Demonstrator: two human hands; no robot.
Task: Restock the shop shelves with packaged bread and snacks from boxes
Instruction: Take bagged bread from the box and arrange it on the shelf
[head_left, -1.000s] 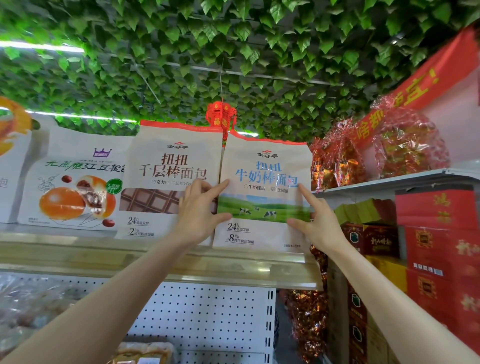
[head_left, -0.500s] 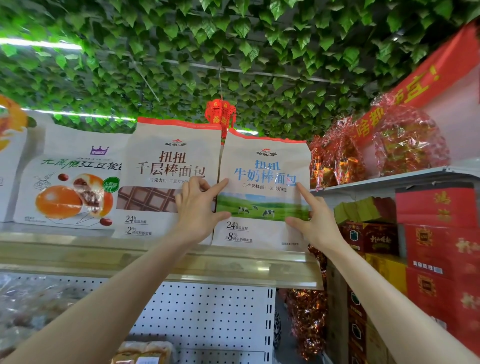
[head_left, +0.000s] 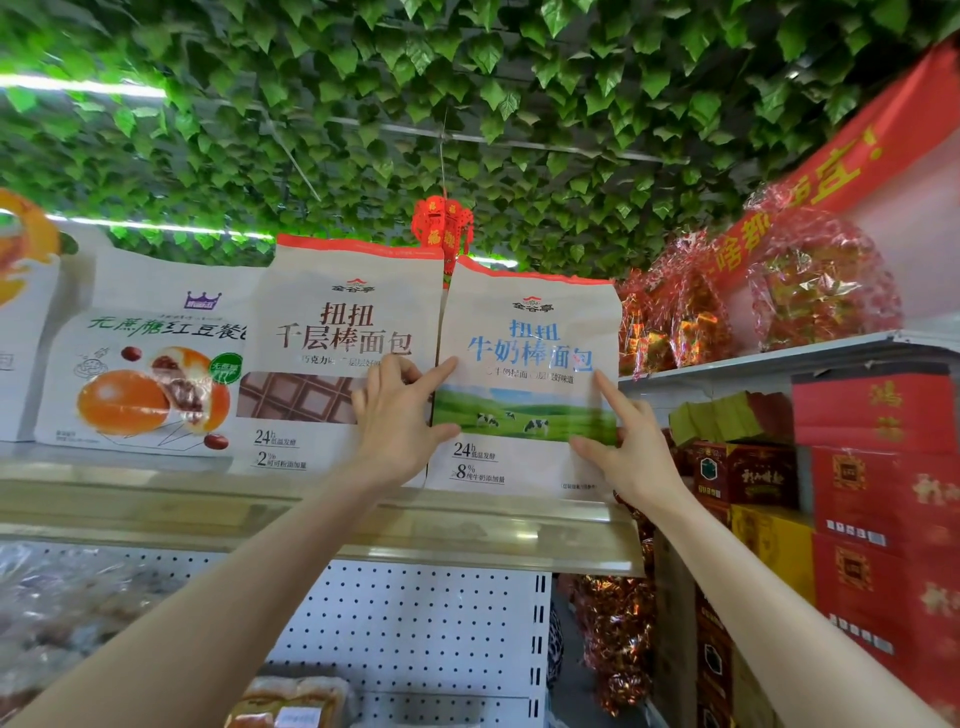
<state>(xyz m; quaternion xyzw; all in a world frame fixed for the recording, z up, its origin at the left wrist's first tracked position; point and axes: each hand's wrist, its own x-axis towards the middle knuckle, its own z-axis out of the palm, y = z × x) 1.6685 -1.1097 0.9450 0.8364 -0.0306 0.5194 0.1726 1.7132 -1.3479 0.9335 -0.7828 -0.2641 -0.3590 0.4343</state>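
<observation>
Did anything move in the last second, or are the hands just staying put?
Nothing visibly changed. The left hand and right hand still press on the two sides of the milk bread bag, which stands upright on the top shelf beside the chocolate bread bag.

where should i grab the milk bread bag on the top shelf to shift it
Its two side edges, mid-height, from the front: the milk bag stands upright, flat and face-out, its left edge against the chocolate bag, its right edge free.
</observation>
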